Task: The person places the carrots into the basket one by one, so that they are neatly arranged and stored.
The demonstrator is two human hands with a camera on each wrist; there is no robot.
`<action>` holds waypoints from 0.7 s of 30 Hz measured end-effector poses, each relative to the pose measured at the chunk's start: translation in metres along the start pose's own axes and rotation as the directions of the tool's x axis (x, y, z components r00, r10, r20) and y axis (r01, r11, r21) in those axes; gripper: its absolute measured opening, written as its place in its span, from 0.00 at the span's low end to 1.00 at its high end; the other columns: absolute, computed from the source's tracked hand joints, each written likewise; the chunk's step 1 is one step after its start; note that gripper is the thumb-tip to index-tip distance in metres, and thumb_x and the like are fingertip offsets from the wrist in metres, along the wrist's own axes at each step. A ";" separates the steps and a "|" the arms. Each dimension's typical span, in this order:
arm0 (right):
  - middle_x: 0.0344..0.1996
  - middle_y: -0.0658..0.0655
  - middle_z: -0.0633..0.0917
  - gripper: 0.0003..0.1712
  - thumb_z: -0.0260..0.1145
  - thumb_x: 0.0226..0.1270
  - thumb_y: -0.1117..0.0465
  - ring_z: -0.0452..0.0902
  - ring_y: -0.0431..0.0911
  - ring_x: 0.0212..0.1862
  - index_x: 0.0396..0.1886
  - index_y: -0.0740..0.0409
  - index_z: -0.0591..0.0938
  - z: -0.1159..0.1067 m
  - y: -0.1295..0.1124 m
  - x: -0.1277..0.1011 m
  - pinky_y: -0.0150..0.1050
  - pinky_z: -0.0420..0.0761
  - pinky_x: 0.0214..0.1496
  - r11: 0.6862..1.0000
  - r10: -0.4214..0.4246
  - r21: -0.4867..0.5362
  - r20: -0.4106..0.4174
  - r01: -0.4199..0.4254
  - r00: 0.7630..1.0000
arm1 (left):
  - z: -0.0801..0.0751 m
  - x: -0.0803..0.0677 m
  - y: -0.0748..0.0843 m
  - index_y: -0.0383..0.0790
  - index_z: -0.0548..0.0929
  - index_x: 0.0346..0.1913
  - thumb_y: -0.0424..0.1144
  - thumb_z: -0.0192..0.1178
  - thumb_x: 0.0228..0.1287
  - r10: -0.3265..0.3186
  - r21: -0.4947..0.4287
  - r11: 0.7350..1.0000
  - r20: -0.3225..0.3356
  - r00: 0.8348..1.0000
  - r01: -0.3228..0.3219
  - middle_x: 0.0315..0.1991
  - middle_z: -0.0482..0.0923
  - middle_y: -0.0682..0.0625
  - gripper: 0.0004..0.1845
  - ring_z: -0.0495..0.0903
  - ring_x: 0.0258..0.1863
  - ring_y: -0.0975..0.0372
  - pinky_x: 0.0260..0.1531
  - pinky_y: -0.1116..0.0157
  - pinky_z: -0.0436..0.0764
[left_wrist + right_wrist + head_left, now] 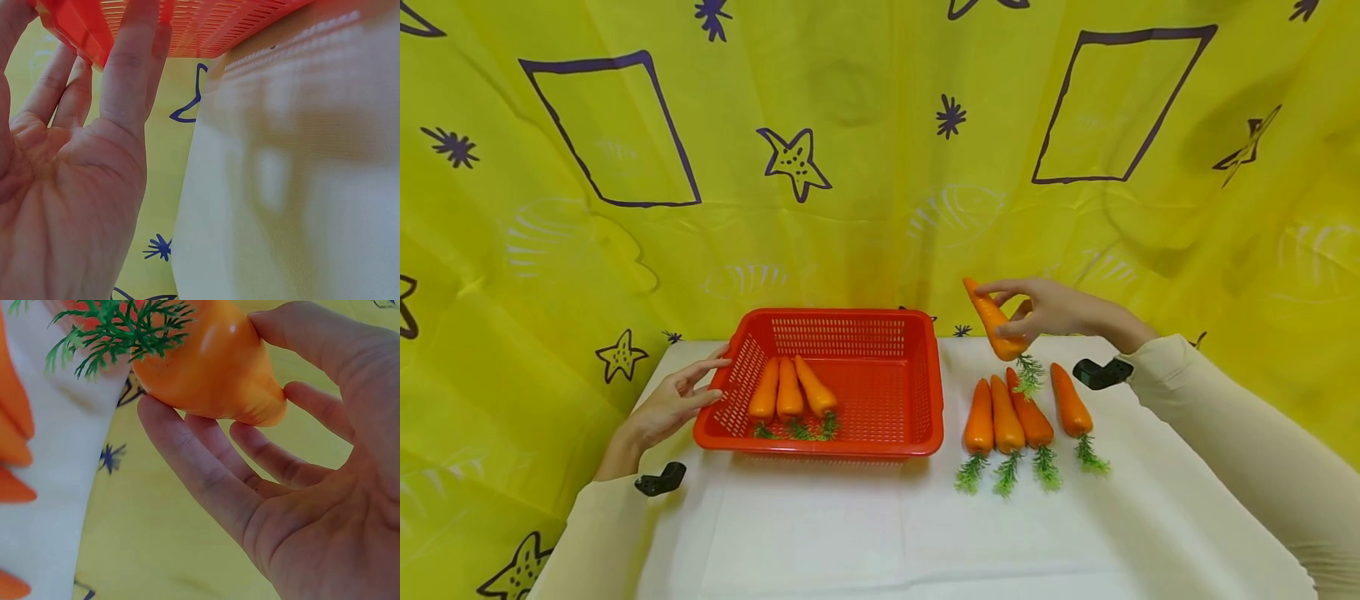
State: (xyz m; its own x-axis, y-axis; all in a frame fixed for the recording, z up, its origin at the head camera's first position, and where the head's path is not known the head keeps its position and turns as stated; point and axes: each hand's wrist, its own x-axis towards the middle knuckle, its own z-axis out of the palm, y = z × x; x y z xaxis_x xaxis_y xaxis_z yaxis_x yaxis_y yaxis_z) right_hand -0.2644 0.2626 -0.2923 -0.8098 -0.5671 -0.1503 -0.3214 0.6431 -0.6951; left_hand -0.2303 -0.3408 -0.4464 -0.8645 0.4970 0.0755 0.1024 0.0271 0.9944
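My right hand (1037,312) holds an orange toy carrot (992,321) in the air, above and to the right of the red basket (925,392), green top down. The right wrist view shows the fingers (206,469) and thumb curled round that carrot (212,369). Three carrots (790,390) lie side by side in the basket's left half. Several more carrots (1007,414) lie in a row on the white tablecloth (880,525) to the basket's right. My left hand (673,404) rests with straight fingers (134,62) against the basket's left wall (69,25).
A yellow patterned cloth (850,150) hangs behind and around the table. The table's near half (850,533) is bare white cloth. Black wrist mounts (1101,372) sit on both sleeves.
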 end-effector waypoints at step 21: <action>0.67 0.66 0.71 0.40 0.70 0.71 0.62 0.86 0.54 0.48 0.79 0.50 0.67 0.038 -0.046 0.085 0.50 0.89 0.40 0.992 -0.107 0.079 0.132 0.097 0.985 | 0.001 0.000 0.001 0.26 0.61 0.75 0.24 0.52 0.77 -0.012 0.010 1.000 -0.003 1.000 0.012 0.85 0.35 0.48 0.28 0.63 0.70 0.73 0.60 0.66 0.79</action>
State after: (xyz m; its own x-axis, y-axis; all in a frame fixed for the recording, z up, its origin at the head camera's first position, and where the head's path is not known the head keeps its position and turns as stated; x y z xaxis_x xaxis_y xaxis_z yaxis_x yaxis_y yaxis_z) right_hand -0.3001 0.1651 -0.3002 -0.6989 -0.6955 -0.1666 -0.3589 0.5425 -0.7595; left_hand -0.2297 -0.3399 -0.4451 -0.8669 0.4944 0.0634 0.0967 0.0420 0.9944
